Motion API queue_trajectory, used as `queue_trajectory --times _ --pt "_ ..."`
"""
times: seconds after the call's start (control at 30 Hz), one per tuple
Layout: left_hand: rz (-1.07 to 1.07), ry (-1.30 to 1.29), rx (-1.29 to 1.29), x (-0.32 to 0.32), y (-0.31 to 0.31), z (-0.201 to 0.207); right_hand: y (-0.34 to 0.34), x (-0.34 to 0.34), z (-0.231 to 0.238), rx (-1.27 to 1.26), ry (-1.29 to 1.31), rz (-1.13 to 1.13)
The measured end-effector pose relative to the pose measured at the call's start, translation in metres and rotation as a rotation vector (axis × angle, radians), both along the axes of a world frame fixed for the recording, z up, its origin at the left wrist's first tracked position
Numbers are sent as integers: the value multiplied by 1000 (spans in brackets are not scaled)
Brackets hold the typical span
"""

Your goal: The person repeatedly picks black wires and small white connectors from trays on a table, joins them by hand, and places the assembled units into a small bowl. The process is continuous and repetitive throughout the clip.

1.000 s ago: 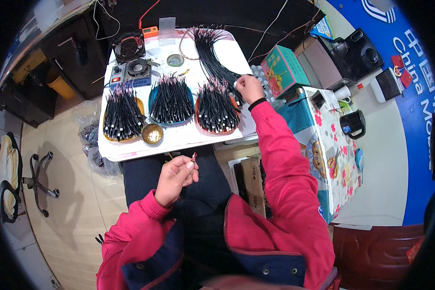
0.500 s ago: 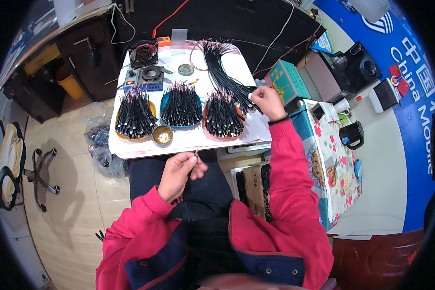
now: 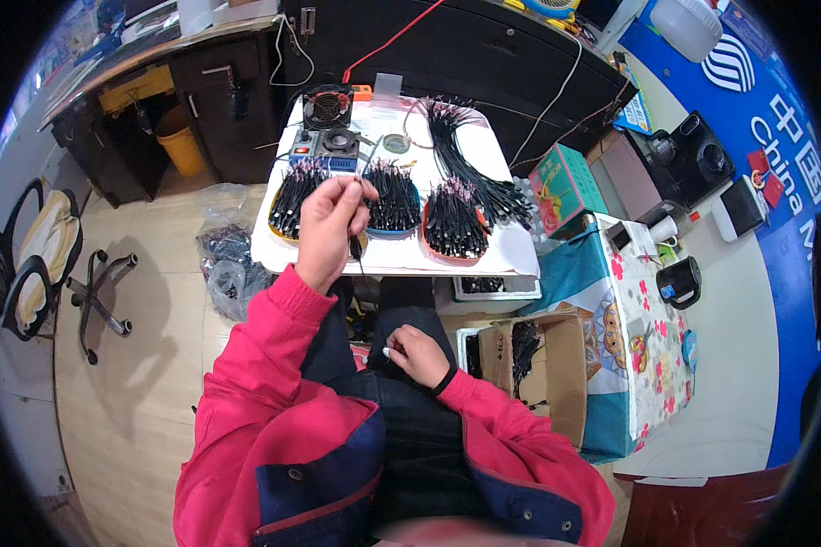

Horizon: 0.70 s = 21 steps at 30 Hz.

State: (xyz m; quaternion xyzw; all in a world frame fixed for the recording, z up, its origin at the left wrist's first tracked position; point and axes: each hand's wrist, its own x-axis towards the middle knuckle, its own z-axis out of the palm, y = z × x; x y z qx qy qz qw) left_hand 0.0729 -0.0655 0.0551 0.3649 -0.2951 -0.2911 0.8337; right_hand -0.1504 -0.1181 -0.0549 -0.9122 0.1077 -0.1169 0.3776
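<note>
My left hand [image 3: 333, 228] is raised over the front edge of the white table [image 3: 511, 251], thumb and fingertips pinched. A thin black cable [image 3: 362, 263] hangs below the palm and seems to be held there. Behind that hand a small round bowl is mostly hidden. Short black cables with pinkish wire ends stand packed in a yellow tray [image 3: 285, 239], a blue tray [image 3: 417, 211] and an orange-red tray [image 3: 453, 261]. Low over my lap is my right hand [image 3: 418, 356], fingers curled, something white at one fingertip; whether it holds anything is unclear.
Longer black cables [image 3: 474, 173] lie at the table's right. A small fan [image 3: 327, 108], a blue device [image 3: 324, 150] and a round tin [image 3: 396, 143] stand at the back. Below right is an open cardboard box [image 3: 566, 383]; a flowered table [image 3: 652, 356] stands beyond. Plastic bags [image 3: 233, 264] lie left.
My left hand has risen from the lap side to over the table. My right hand has left the long cables and come down to my lap. The view has shifted.
</note>
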Motion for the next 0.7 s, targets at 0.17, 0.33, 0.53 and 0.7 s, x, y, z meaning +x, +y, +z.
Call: queue_trajectory --times 0.17,0.33,0.53,0.7 --pt "-51 -68 47 -39 42 -21 -38 25 38 435 -198 -109" --pt "-123 -127 111 -62 58 -36 -60 46 102 845 -462 -89" --pt "-177 -164 219 -72 54 -42 -54 48 111 737 -471 -184" --pt "-92 -3 279 -73 43 -37 -47 42 103 713 -376 -117"
